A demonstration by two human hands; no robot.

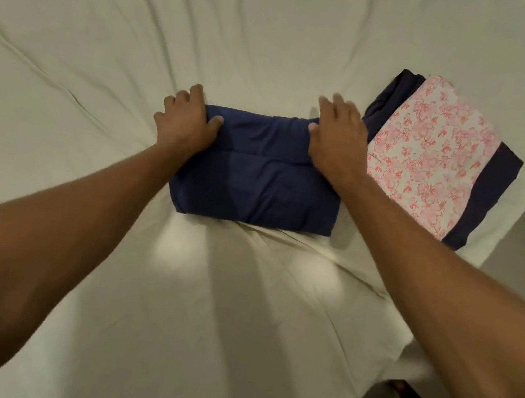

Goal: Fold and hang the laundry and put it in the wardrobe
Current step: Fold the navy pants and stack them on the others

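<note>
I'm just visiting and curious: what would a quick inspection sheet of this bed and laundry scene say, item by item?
Surface: bed under a wrinkled cream sheet.
Job's things: folded navy garment lying flat in the middle; to its right a stack with a pink floral cloth on top of a dark navy garment.
Clutter: nothing seen.
Hands: left hand grips the folded navy garment's far left corner, thumb on top; right hand rests on its far right corner, fingers fairly straight.
Cables: nothing seen.
Surroundings: pale floor at right; no wardrobe in view.
</note>
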